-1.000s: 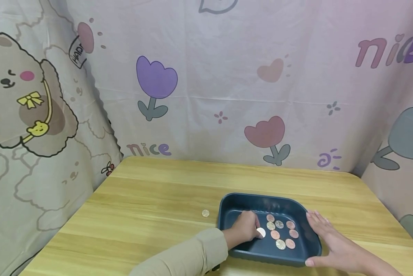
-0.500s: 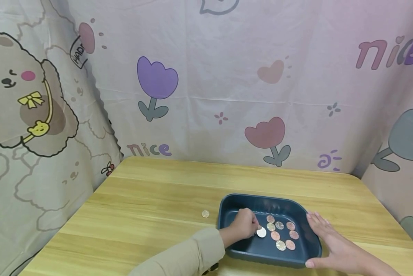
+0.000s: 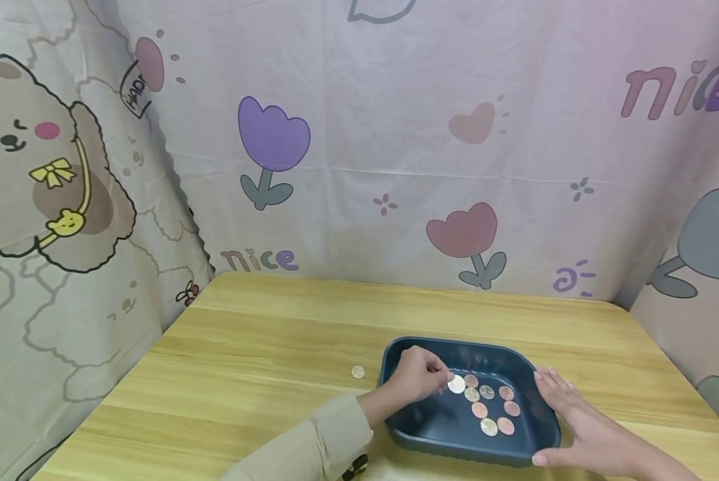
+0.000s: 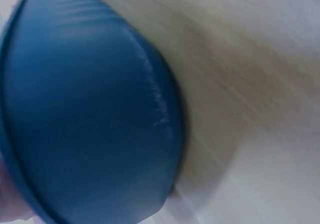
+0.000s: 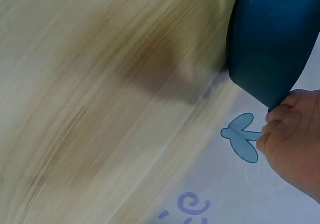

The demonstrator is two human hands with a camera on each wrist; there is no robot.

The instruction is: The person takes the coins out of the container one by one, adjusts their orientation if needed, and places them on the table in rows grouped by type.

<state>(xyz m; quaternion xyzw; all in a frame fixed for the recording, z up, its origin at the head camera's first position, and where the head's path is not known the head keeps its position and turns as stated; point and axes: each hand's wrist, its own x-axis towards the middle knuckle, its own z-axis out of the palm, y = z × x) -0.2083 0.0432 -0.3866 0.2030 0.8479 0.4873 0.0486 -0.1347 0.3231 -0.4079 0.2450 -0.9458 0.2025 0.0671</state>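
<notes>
In the head view my left hand (image 3: 418, 375) reaches over the left side of a dark blue tray (image 3: 443, 443). Its thumb and fingertips pinch the edge of a shiny silver coin (image 3: 456, 384) above the tray floor. Several copper, gold and grey coins lie flat to the right, among them a copper coin (image 3: 479, 410) and a gold coin (image 3: 489, 427). My right hand (image 3: 584, 424) rests against the tray's right end, fingers extended and thumb at the near corner. The left wrist view shows the tray's outer wall (image 4: 90, 104) and a sliver of hand.
One gold coin (image 3: 358, 372) lies on the wooden table (image 3: 263, 347), left of the tray. Behind the table hangs a printed curtain (image 3: 359, 133), with another printed cloth (image 3: 83, 280) at the left.
My left hand has moved the silver coin away from me, up beside the far copper coin. The right hand and the tray stay in place.
</notes>
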